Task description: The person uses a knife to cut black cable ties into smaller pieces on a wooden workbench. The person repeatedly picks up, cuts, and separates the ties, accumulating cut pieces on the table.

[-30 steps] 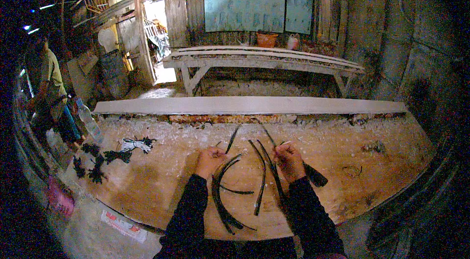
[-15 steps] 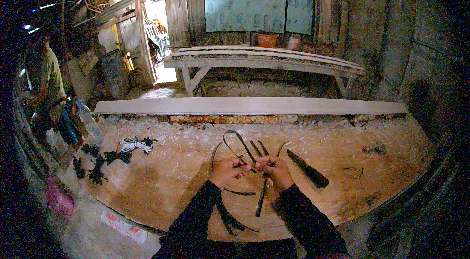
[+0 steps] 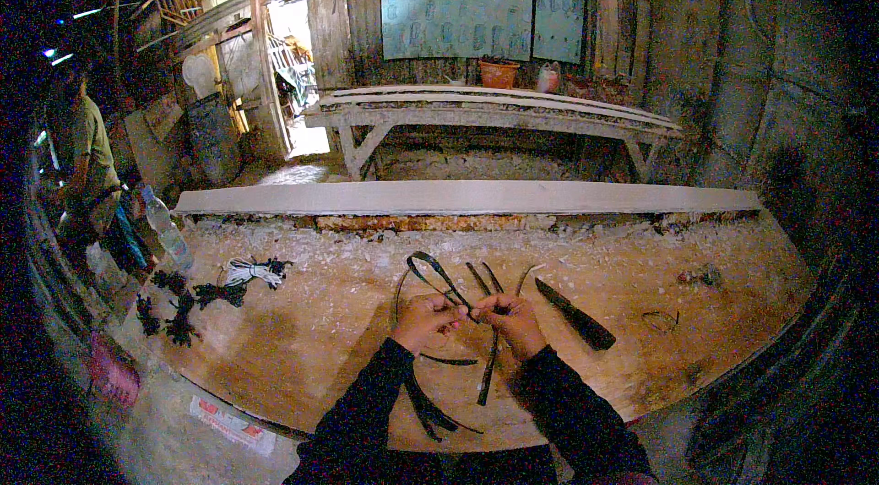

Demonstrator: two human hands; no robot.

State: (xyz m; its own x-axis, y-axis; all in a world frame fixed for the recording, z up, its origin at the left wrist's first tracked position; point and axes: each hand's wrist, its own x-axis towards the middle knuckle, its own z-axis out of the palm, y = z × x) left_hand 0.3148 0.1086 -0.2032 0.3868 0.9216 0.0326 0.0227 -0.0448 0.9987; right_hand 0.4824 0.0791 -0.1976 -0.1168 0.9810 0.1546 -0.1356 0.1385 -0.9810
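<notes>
A thin dark strip (image 3: 438, 271) rises in a loop over the middle of the table. My left hand (image 3: 424, 324) is closed, pinching the strip near its crossing ends. Right beside it, my right hand (image 3: 513, 322) is closed too, fingers pinching the same strip. Around them lie more dark strips: a bunch (image 3: 427, 412) below my left hand, a short one (image 3: 449, 360) and a straight one (image 3: 487, 377) between my wrists. Past my right hand rests a dark tapered piece (image 3: 577, 316), wide at its near end; I cannot tell whether it is a knife.
On the wooden table (image 3: 302, 348), black tied bundles (image 3: 181, 313) and a white cord bundle (image 3: 249, 272) lie left. A clear plastic bottle (image 3: 165, 221) stands at the left edge. A pale board (image 3: 458, 198) runs along the back, with a bench (image 3: 513, 109) beyond. A person (image 3: 92, 155) is far left.
The strip's loop has tipped to the left and sunk a little. Both hands stay nearly in place, their fingers still together on it.
</notes>
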